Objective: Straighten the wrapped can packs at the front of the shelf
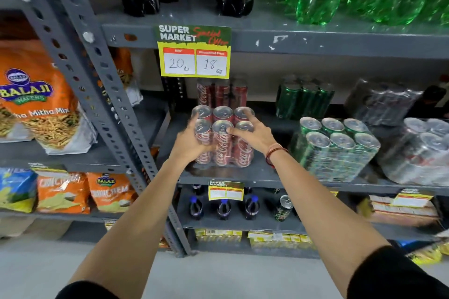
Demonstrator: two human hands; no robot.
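A wrapped pack of red cola cans (224, 147) stands at the front of the grey middle shelf (243, 178). My left hand (192, 142) grips its left side, fingers curled around the front left can. My right hand (252, 132) lies on the pack's top right, fingers spread over the can lids. To the right sits a wrapped pack of green cans (337, 150), turned at an angle to the shelf edge. Further right, a wrapped pack of silver cans (422, 153) also sits askew, partly cut off by the frame.
More red (222, 92), green (303, 99) and dark can packs (381, 102) stand behind. A price tag (194, 52) hangs from the upper shelf just above the red pack. A slotted steel upright (102, 94) stands left, with snack bags (36, 104) beyond it. Bottles fill the shelf below.
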